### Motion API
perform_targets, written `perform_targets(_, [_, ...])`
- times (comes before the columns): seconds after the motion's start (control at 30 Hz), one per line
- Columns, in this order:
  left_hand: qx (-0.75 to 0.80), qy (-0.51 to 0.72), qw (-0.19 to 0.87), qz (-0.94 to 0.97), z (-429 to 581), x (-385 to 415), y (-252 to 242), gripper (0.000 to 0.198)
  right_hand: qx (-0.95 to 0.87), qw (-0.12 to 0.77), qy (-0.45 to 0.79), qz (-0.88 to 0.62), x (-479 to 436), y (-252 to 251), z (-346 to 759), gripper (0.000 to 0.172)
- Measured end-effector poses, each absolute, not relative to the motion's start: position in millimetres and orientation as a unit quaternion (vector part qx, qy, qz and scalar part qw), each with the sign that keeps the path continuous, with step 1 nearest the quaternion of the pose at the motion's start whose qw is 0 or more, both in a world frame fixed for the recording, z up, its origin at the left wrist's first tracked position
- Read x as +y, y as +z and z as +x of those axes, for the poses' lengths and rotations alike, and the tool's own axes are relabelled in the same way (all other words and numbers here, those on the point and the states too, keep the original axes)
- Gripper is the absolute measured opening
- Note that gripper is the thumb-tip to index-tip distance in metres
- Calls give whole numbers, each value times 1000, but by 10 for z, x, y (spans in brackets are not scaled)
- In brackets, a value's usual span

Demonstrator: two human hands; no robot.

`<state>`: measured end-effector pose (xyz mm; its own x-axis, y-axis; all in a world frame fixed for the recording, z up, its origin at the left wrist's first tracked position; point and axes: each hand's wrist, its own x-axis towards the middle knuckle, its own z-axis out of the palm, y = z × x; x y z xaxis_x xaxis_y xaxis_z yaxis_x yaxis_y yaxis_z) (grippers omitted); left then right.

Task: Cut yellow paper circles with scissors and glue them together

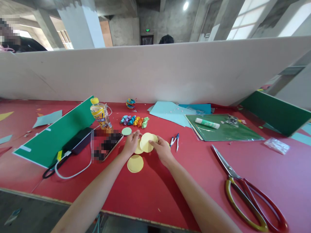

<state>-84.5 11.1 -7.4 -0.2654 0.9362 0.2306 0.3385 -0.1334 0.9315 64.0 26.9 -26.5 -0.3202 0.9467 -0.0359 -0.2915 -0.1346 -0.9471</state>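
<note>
Between my hands are pale yellow paper circles [146,142], overlapping one another above the red table. My right hand [163,150] pinches the front circle at its right edge, thumb on its face. At the left, my left hand [131,142] has its fingers closed at the edge of a yellow circle [138,149] partly covered by the front one. Just below lies a small stack of yellow paper circles [135,163] on the table. Beyond my left hand rests a pale green paper circle [126,131]. Two small pens or compass-like tools [175,141] lie right of my right hand.
Large scissors [243,187] lie at the right. A phone [109,146], a drink bottle [100,115] and a power bank [77,140] are left. Colourful ribbon twists [134,121], blue paper [170,111] and a glue stick [207,123] lie behind. A white partition [155,71] bounds the back.
</note>
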Motion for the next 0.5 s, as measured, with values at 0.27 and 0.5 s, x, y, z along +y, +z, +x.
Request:
perform_targets(0.27, [567,517,290,572,-740,-3,60,37,-538,458,609,-359,119,-187,543,24])
perform_targets(0.5, [531,432,297,666,-768,-15,76,26,-626,486,496,-355,182,-149,624,24])
